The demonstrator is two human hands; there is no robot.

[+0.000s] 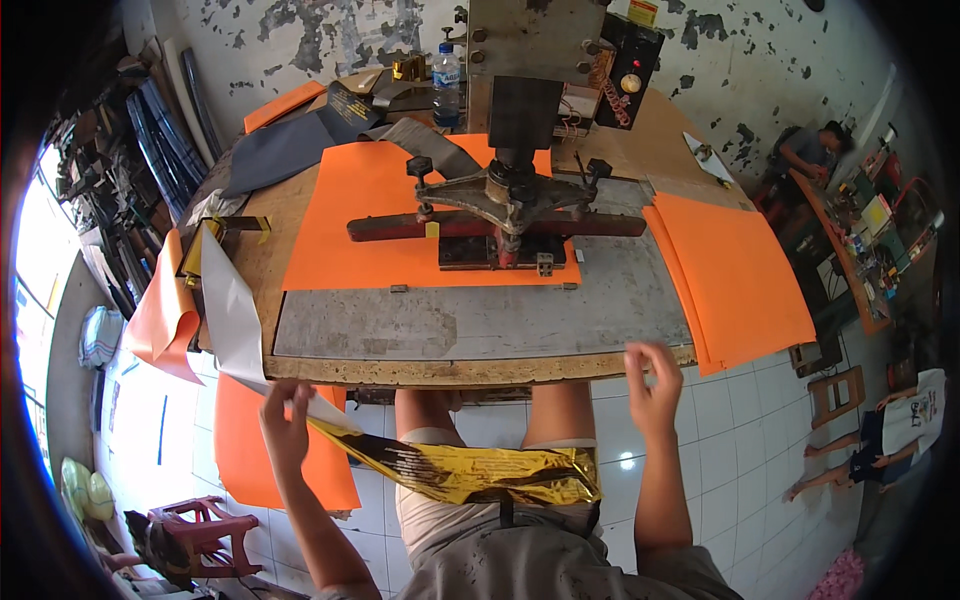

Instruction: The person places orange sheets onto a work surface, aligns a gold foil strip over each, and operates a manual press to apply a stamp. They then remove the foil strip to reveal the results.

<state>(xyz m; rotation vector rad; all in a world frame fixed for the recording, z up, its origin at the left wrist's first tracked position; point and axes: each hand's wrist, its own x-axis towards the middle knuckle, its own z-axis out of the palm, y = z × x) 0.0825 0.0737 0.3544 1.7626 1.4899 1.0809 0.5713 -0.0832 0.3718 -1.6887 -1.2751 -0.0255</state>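
Observation:
My left hand (285, 425) is at the table's front left edge, fingers curled round a strip of metallic foil (232, 305). Its silver-grey side runs down from a gold roll (190, 265); past the hand it turns gold and lies crumpled across my lap. Raised off the front edge at the right, my right hand (655, 385) has loosely bent fingers, thumb apart, and holds nothing. Between and beyond my hands stands a hot-stamping press (512, 190), its head low over an orange sheet (345, 225) on the grey metal bed (370, 325).
Folded orange sheets (735, 275) overhang the table's right side. More orange sheets (285, 455) hang below the left edge. Dark sheets (280, 155) and a water bottle (446, 88) are at the back. A red stool (205, 535) stands lower left. Two other people are at the right.

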